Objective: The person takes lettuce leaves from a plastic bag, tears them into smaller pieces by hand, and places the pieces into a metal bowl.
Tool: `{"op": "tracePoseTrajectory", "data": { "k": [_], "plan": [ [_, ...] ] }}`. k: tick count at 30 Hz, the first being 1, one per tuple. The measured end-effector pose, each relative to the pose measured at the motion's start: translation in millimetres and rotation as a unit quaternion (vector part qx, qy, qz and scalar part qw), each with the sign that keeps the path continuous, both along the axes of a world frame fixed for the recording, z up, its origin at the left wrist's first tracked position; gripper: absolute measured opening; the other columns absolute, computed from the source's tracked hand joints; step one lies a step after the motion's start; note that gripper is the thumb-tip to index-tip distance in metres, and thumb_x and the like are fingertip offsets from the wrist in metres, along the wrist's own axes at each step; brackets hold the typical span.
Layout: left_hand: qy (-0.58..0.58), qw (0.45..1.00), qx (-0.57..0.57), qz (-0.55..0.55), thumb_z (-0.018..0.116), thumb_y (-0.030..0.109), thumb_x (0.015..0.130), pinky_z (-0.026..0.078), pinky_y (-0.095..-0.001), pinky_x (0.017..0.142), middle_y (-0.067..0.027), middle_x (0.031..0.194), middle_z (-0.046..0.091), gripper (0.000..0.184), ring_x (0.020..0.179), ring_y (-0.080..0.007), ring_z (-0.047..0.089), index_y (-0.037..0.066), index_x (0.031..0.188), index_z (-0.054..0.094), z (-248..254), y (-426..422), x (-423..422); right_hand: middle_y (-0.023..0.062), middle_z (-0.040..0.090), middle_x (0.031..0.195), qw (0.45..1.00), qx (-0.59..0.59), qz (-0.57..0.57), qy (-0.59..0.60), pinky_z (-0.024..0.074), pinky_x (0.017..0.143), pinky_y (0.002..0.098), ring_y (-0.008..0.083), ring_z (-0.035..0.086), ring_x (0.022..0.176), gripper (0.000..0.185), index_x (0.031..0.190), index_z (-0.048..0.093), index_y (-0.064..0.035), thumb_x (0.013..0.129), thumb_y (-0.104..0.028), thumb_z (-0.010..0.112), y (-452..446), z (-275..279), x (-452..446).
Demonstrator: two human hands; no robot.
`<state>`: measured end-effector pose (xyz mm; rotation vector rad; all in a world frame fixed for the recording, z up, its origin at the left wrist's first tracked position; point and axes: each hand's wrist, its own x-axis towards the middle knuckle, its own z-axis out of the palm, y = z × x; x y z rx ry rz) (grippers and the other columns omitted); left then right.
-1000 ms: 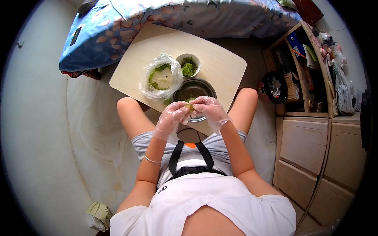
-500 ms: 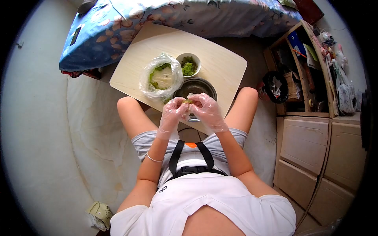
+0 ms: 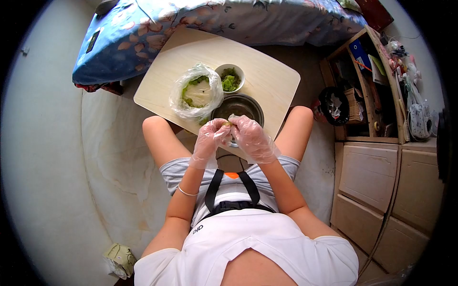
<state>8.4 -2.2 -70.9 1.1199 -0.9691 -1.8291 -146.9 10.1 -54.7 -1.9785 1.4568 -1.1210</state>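
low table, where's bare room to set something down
Free: the low table right of the white bowl and metal bowl, and beyond them toward the floral cover. Crowded: near side, with plastic bag, left hand and right hand.

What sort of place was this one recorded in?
Likely a bedroom in a home: a blue floral sheet covers what looks like a bed, with a low table and a cluttered wooden shelf unit nearby.

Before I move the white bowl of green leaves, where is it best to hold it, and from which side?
I would pinch the white bowl by its exposed rim, from the right: bare tabletop lies there, while the plastic bag crowds its left and the metal basin its near side.
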Motion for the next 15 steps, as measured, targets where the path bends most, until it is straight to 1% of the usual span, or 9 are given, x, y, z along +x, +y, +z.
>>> {"op": "tracePoseTrajectory", "data": {
  "k": [2, 4, 5, 7, 8, 10, 11, 13, 15],
  "plan": [
    [0.011, 1.0, 0.002, -0.003, 0.063, 0.019, 0.092, 0.043, -0.0212, 0.055, -0.0003, 0.076, 0.06, 0.016, 0.062, -0.0072, 0.052, 0.004, 0.096, 0.062, -1.1, -0.1, 0.4, 0.0183, 0.062, 0.082, 0.999, -0.017, -0.001, -0.029, 0.0517, 0.067, 0.0386, 0.0337, 0.064, 0.077, 0.012, 0.093, 0.063, 0.0004, 0.081, -0.001, 0.061, -0.7, 0.4, 0.2],
    [0.023, 1.0, 0.004, -0.006, 0.063, 0.019, 0.092, 0.043, -0.0212, 0.054, -0.0004, 0.076, 0.06, 0.016, 0.061, -0.0074, 0.052, 0.004, 0.096, 0.062, -2.2, 0.0, 1.1, 0.0201, 0.065, 0.086, 0.995, 0.046, 0.001, -0.087, 0.0526, 0.07, 0.035, 0.0323, 0.066, 0.08, 0.014, 0.093, 0.065, 0.0024, 0.081, 0.0, 0.06, -1.4, 4.3, -1.8],
    [0.041, 0.999, 0.009, -0.002, 0.063, 0.019, 0.092, 0.043, -0.0211, 0.054, -0.0007, 0.075, 0.06, 0.016, 0.061, -0.0075, 0.052, 0.004, 0.097, 0.062, -2.7, -0.1, 1.8, 0.0201, 0.065, 0.086, 0.995, 0.046, 0.002, -0.087, 0.0526, 0.07, 0.035, 0.0323, 0.066, 0.08, 0.014, 0.093, 0.065, 0.0024, 0.081, 0.0, 0.06, -1.5, 0.8, -3.2],
    [0.059, 0.998, 0.015, 0.002, 0.063, 0.019, 0.092, 0.042, -0.0209, 0.054, -0.0009, 0.075, 0.06, 0.017, 0.06, -0.0076, 0.052, 0.004, 0.097, 0.062, -1.8, -0.6, 2.7, 0.0169, 0.068, 0.088, 0.976, 0.116, -0.006, -0.184, 0.0528, 0.073, 0.0304, 0.0239, 0.068, 0.079, 0.017, 0.097, 0.066, 0.0035, 0.083, -0.001, 0.059, -1.2, -13.0, -6.9],
    [0.058, 0.998, 0.029, 0.006, 0.063, 0.019, 0.092, 0.042, -0.0209, 0.053, -0.001, 0.074, 0.06, 0.017, 0.06, -0.0075, 0.052, 0.004, 0.098, 0.062, -0.5, -1.0, 3.1, 0.0169, 0.068, 0.088, 0.976, 0.116, -0.006, -0.184, 0.0528, 0.073, 0.0304, 0.0239, 0.068, 0.079, 0.017, 0.097, 0.066, 0.0035, 0.083, -0.001, 0.059, -1.5, -19.9, -8.0],
    [0.056, 0.997, 0.042, 0.01, 0.063, 0.019, 0.092, 0.041, -0.0208, 0.053, -0.0012, 0.074, 0.06, 0.017, 0.059, -0.0074, 0.052, 0.004, 0.098, 0.062, 0.0, -1.9, 3.9, 0.0112, 0.069, 0.09, 0.897, 0.265, -0.001, -0.353, 0.0519, 0.075, 0.026, 0.0139, 0.066, 0.08, 0.019, 0.1, 0.066, 0.0037, 0.085, -0.002, 0.058, -2.4, -27.1, -8.9],
    [0.067, 0.997, 0.047, 0.009, 0.062, 0.019, 0.092, 0.042, -0.0206, 0.053, -0.0012, 0.073, 0.06, 0.017, 0.059, -0.0072, 0.052, 0.004, 0.099, 0.062, -0.7, -2.6, 4.2, 0.0112, 0.069, 0.09, 0.897, 0.265, -0.001, -0.353, 0.0519, 0.075, 0.026, 0.0139, 0.066, 0.08, 0.019, 0.1, 0.066, 0.0037, 0.085, -0.002, 0.058, -2.0, -29.8, -10.2],
    [0.077, 0.996, 0.051, 0.008, 0.062, 0.019, 0.092, 0.042, -0.0204, 0.053, -0.0013, 0.073, 0.06, 0.017, 0.059, -0.0071, 0.052, 0.003, 0.1, 0.062, -2.5, -2.9, 4.1, 0.007, 0.068, 0.089, 0.89, 0.284, -0.004, -0.357, 0.0515, 0.076, 0.0243, 0.0099, 0.063, 0.081, 0.019, 0.103, 0.066, 0.0038, 0.087, -0.003, 0.058, -1.6, -28.9, -10.9],
    [0.056, 0.998, 0.023, 0.015, 0.062, 0.02, 0.093, 0.043, -0.0202, 0.053, -0.0015, 0.073, 0.059, 0.018, 0.059, -0.0069, 0.052, 0.003, 0.1, 0.062, -2.8, -3.1, 3.2, 0.0071, 0.068, 0.089, 0.893, 0.274, 0.002, -0.358, 0.0516, 0.076, 0.0242, 0.0103, 0.063, 0.081, 0.019, 0.103, 0.066, 0.0037, 0.088, -0.003, 0.058, -0.9, -28.5, -12.2]
  ]
}}
